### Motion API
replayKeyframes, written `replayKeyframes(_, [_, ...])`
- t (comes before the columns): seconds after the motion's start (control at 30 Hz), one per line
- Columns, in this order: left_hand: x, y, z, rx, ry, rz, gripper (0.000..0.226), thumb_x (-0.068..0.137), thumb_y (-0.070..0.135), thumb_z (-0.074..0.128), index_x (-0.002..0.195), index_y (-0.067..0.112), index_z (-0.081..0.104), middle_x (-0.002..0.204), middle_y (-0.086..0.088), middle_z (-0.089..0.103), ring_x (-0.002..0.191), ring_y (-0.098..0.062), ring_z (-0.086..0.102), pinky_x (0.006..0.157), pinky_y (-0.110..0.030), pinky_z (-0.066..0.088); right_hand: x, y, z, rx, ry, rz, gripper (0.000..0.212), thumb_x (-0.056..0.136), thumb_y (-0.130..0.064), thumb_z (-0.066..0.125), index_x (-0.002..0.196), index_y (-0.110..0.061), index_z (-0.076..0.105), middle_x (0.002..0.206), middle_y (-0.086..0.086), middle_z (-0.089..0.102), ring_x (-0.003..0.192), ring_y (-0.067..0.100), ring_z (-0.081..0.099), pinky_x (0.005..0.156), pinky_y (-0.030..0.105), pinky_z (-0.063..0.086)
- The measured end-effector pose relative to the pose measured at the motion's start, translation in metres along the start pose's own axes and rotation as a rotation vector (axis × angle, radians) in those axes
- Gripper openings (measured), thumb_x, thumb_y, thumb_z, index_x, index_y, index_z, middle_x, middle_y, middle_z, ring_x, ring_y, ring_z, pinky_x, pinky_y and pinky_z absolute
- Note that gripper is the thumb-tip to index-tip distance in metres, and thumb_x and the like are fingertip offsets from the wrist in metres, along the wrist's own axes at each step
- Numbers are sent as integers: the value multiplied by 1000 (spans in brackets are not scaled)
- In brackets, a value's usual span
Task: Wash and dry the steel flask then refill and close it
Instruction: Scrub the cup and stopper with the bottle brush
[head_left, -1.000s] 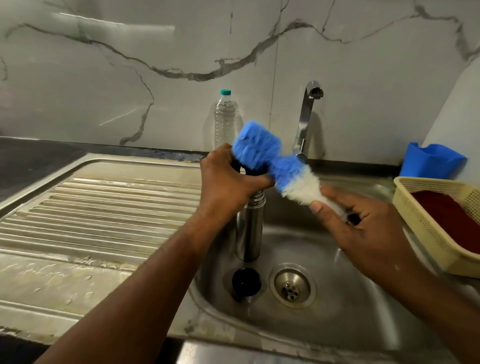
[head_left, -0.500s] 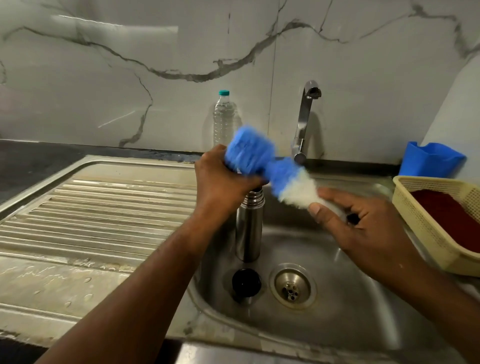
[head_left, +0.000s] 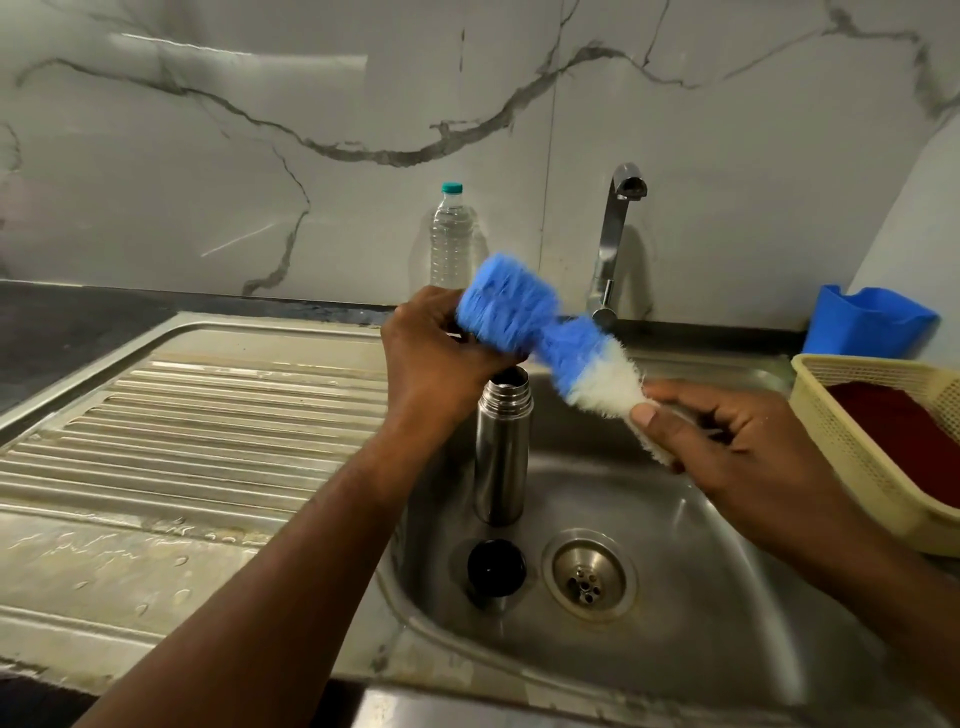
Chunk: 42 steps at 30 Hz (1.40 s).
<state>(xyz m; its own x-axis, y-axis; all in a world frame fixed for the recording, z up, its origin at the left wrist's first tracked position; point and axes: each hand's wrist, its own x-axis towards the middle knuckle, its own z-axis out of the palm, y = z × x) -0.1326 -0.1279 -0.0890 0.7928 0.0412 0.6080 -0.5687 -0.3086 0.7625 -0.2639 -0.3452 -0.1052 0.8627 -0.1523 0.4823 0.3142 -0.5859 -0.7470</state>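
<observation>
In the sink basin (head_left: 737, 613), just behind and left of the drain (head_left: 588, 576): steel flask (head_left: 501, 447), upright, mouth open, cap off. Black cap (head_left: 496, 567) on the basin floor directly left of the drain, just in front of the flask's base, apart from it.

Above the flask's mouth: bottle brush (head_left: 545, 332), tilted, blue bristle head up and to the left, white bristles lower and to the right, not inside the flask. Left hand (head_left: 436, 358) curled against the blue head from the left, fingers wrapped onto the bristles; lower edge of the hand just above the flask's shoulder, whether touching the flask cannot be told. Right hand (head_left: 727, 447) to the right of the flask, gripping the brush at its white end, thumb pressed on the bristles, fingers bent round the hidden handle.

Behind the flask, against the marble wall: clear plastic water bottle (head_left: 451, 239) with green cap, upright. Tap (head_left: 615, 234) behind and right of the flask, spout dry. Ribbed draining board (head_left: 182, 441) left of the flask, some water drops near its front edge. Far right of the flask: cream plastic basket (head_left: 852, 447) with something dark red inside, and a blue plastic container (head_left: 862, 322) behind it.
</observation>
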Motion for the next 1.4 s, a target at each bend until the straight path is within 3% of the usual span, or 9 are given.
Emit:
replayKeyframes(0.1, [0,-3,1,27,-10,-4,42,60,35,101,95,24,80,91,9,72,79,-5,69,68,-22,59,-1,-2,0,0,17,2,50,78,-61,57,123,-40,66,103,-27,70,96,-8,67,75,8,52])
replayKeyframes(0.23, [-1,-3,5,33,-24,-13,47,58,10,100,92,22,68,92,6,70,81,0,67,65,-13,55,-2,-6,4,-42,5,-55,38,84,-53,60,119,-41,66,98,-31,70,90,-10,68,72,6,50])
replayKeyframes(0.43, [1,-5,5,37,-20,20,49,60,17,102,98,20,71,99,10,67,83,3,65,67,-6,51,-2,-2,5,-9,52,-43,47,83,-55,60,125,-36,66,105,-28,69,97,-7,68,78,8,53])
replayKeyframes(0.77, [-2,-6,10,-5,-36,18,54,59,24,102,105,18,76,103,8,69,88,-2,68,75,-21,62,2,1,-1,-3,47,24,56,80,-59,60,128,-32,67,107,-24,71,96,-10,67,78,8,53])
replayKeyframes(0.83, [-2,-6,9,21,-26,5,51,60,21,101,100,22,69,101,5,70,87,-4,69,74,-25,63,1,2,1,-41,-12,-2,58,81,-61,61,129,-30,70,111,-21,73,97,-4,69,79,18,58])
replayKeyframes(0.97, [-3,-5,9,5,-30,22,59,57,26,103,110,21,77,104,8,69,90,-3,69,78,-26,64,1,6,1,15,92,28,57,83,-59,62,129,-26,72,108,-14,77,95,0,71,84,27,58])
replayKeyframes(1.17, [-1,-9,8,20,-24,-46,51,58,13,100,99,19,71,98,7,70,87,-3,70,73,-23,62,-1,2,5,-8,0,-5,57,81,-59,61,127,-28,72,110,-20,74,96,-4,69,77,15,56])
replayKeyframes(1.3, [1,-8,5,-13,-60,-61,37,64,12,99,81,26,69,79,10,70,70,-1,68,62,-19,54,-2,0,5,13,-39,-2,48,81,-58,63,123,-36,72,106,-24,75,95,-5,69,76,11,54])
replayKeyframes(1.4, [1,-4,4,-160,-78,-96,36,65,14,100,96,15,81,74,13,72,62,7,63,61,-11,48,1,2,0,53,72,17,38,87,-45,67,123,-34,69,104,-30,69,98,-10,67,82,9,54])
